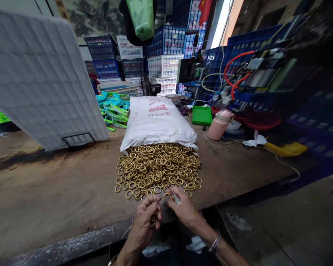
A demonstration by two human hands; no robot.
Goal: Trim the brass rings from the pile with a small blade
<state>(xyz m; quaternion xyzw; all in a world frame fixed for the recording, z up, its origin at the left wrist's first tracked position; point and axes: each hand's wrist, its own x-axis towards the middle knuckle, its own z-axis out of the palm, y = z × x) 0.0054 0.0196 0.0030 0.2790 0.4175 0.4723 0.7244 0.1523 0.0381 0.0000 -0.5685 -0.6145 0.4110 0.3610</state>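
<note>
At twelve o'clock, gold rings edge a sack; left grip clamps rings, right grip a tool angled eleven-to-five.

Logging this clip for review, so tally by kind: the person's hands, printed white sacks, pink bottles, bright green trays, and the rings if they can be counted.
Hands: 2, left hand and right hand
White sack: 1
Pink bottle: 1
Green tray: 1
Total: 5
Gold-coloured rings: too heaped to count, left out of the total
</note>
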